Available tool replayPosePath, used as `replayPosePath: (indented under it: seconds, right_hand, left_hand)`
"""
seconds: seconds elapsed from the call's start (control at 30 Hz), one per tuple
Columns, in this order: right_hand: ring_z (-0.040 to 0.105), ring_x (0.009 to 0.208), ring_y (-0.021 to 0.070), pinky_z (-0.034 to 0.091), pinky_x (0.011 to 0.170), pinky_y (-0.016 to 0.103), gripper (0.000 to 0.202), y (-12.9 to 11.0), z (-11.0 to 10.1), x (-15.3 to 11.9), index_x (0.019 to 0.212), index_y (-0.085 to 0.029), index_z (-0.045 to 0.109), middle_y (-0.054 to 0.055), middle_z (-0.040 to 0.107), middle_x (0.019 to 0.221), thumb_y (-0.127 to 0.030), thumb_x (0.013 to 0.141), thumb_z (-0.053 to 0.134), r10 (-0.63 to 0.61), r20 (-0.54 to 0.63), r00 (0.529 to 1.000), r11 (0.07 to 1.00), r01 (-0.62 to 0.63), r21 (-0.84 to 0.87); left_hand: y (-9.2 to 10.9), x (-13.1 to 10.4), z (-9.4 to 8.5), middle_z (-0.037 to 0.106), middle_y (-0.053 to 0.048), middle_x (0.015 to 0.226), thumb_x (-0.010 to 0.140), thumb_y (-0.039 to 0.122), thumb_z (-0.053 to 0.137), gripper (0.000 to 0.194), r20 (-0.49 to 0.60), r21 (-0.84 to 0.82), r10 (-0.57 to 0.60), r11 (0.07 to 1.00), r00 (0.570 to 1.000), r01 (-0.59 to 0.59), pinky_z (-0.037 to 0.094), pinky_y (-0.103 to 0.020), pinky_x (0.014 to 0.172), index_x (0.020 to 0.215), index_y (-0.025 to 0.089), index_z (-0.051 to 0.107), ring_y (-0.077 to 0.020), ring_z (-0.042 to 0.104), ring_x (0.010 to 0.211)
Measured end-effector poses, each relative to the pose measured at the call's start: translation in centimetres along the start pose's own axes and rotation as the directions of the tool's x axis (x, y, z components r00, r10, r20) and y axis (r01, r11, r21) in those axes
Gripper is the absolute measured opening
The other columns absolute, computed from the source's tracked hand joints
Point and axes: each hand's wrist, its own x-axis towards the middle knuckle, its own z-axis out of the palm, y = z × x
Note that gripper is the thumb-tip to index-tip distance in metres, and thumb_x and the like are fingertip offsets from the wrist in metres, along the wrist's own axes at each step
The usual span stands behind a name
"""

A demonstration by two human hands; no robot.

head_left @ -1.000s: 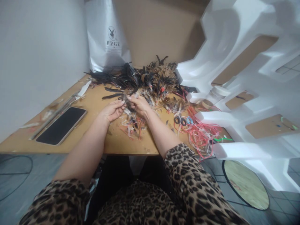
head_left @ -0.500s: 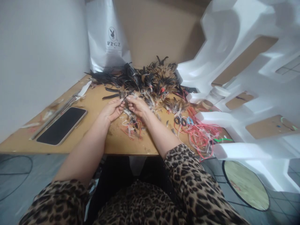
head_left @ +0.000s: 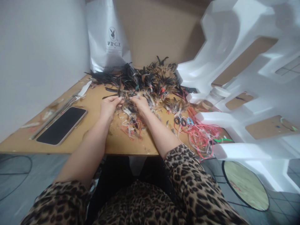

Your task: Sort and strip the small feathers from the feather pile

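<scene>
My left hand [head_left: 111, 107] is closed in a pinch on a small brownish feather [head_left: 121, 90] that stands up from the fingertips. Just to its right, my right hand [head_left: 140, 104] is also pinched; a dark feather [head_left: 137, 87] shows above its fingertips, though its grip is partly hidden. Loose feathers and red strings [head_left: 133, 126] lie on the table between and below the hands. Behind them rises a heap of black feathers [head_left: 131, 78] and brown feathers [head_left: 164, 76].
A phone [head_left: 62, 125] and a thin rod [head_left: 53, 117] lie at the left on the table [head_left: 93, 143]. To the right are small rings [head_left: 183, 121], tangled red strings [head_left: 202, 132] and white foam pieces [head_left: 241, 151]. A white bag [head_left: 105, 37] stands at the back.
My hands have moved slightly apart, the left one to the left and the right one to the right. A dark feather now shows above my right fingertips.
</scene>
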Motion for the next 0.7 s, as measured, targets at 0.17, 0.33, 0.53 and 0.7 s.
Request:
replayPosePath:
  seconds: [0.17,0.33,0.53,0.7]
  right_hand:
    - [0.041,0.052,0.0057,0.033,0.054,0.019,0.018,0.54,0.24,0.18,0.062,-0.015,0.052,-0.006,0.047,0.052,-0.029,0.062,0.063,-0.098,-0.016,0.995,0.994,0.097,-0.054]
    - [0.041,0.05,0.0052,0.034,0.054,0.019,0.015,0.94,0.56,0.22,0.063,-0.015,0.053,-0.006,0.048,0.052,-0.028,0.063,0.061,-0.132,0.005,0.991,0.984,0.132,-0.116]
    - [0.039,0.047,0.0043,0.032,0.049,0.018,0.019,0.84,0.52,0.01,0.062,-0.015,0.052,-0.007,0.047,0.05,-0.031,0.062,0.063,-0.109,0.066,0.992,0.989,0.115,-0.09]
    - [0.036,0.043,0.003,0.027,0.043,0.016,0.025,0.61,0.48,-0.12,0.067,-0.014,0.056,-0.007,0.045,0.047,-0.035,0.06,0.069,-0.066,0.123,0.99,0.998,0.065,0.011]
  left_hand:
    - [-0.28,-0.58,0.53,0.068,-0.006,0.067,0.063,0.016,0.072,0.018,0.087,0.04,-0.117,0.993,0.989,0.114,0.048,-0.014,0.051,0.079,0.01,0.068,-0.0101,0.064,0.058]
    - [-0.64,-0.53,0.59,0.068,-0.008,0.067,0.065,0.014,0.07,0.015,0.143,0.052,-0.149,0.988,0.978,0.143,0.048,-0.013,0.048,0.078,0.008,0.068,-0.0106,0.064,0.057]
    - [-0.3,-0.64,0.51,0.067,-0.008,0.065,0.065,0.01,0.069,0.009,0.164,0.046,-0.2,0.98,0.966,0.195,0.048,-0.014,0.048,0.074,0.008,0.067,-0.0098,0.063,0.054]
    - [-0.1,-0.67,0.41,0.066,-0.007,0.061,0.065,0.01,0.069,0.007,0.172,0.059,-0.227,0.974,0.959,0.22,0.048,-0.013,0.047,0.07,0.007,0.065,-0.008,0.06,0.049]
